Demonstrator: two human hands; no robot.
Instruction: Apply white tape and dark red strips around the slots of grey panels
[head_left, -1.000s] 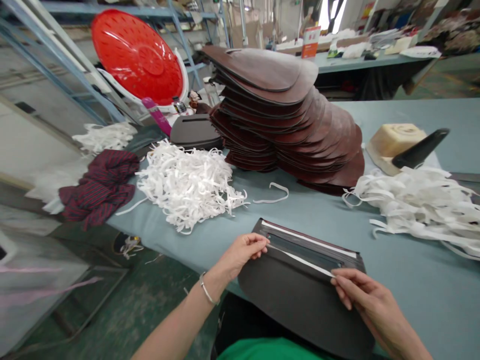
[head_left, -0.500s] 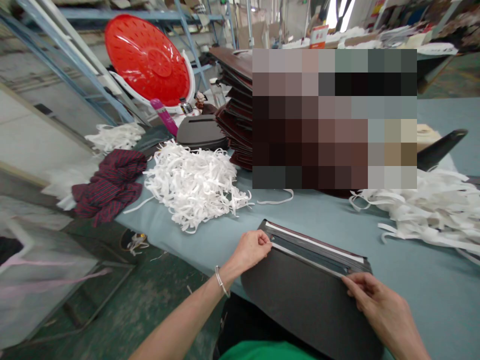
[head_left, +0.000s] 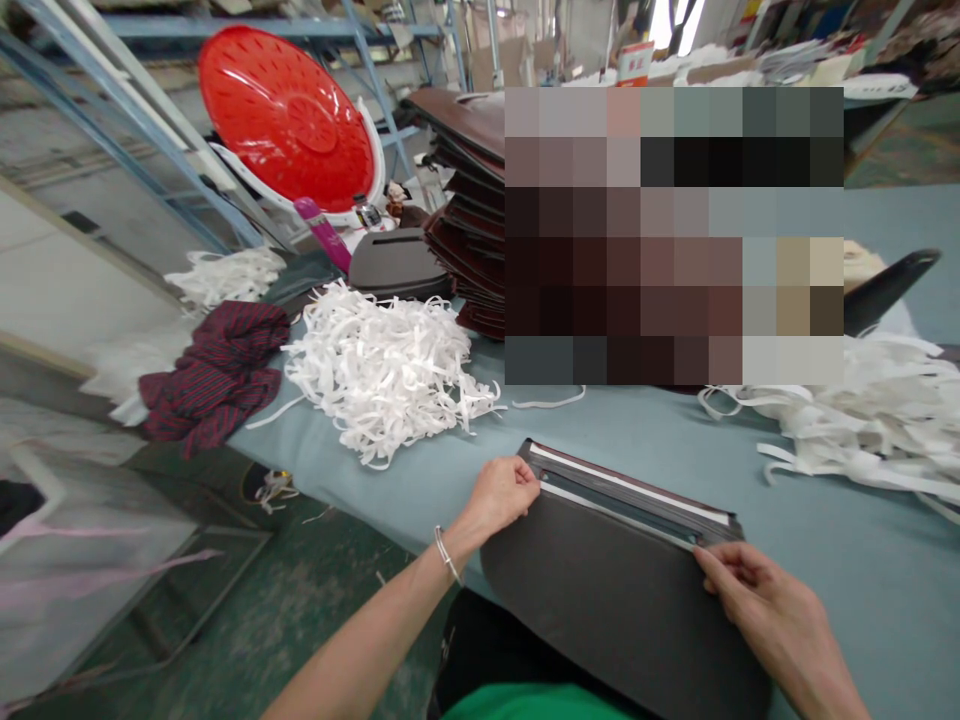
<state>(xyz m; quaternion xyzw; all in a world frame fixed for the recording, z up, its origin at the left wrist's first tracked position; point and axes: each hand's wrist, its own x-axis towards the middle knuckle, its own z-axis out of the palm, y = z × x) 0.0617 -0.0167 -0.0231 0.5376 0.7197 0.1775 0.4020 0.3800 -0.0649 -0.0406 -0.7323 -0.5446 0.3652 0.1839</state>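
A dark, round-cornered panel [head_left: 615, 590] lies at the table's front edge, with a long slot [head_left: 622, 510] near its far side. One white strip [head_left: 634, 478] runs along the slot's far side, and a second white strip [head_left: 607, 515] along its near side. My left hand [head_left: 506, 495] is closed in a pinch at the left end of the near strip. At that strip's right end, the thumb and fingers of my right hand [head_left: 757, 590] are pinched together on it. The fingertips partly hide both ends.
A heap of white strips [head_left: 382, 370] sits on the blue-grey table [head_left: 420, 500], with another pile [head_left: 862, 410] at the right. Behind are stacked brown panels [head_left: 465, 240], a grey slotted piece [head_left: 397, 262] and a red basket [head_left: 292, 120]. Striped cloth [head_left: 217, 375] lies left. A blurred block covers the centre.
My right hand has shifted slightly right along the near strip to its end. My left hand keeps its pinch at the left end. The view has moved a little.
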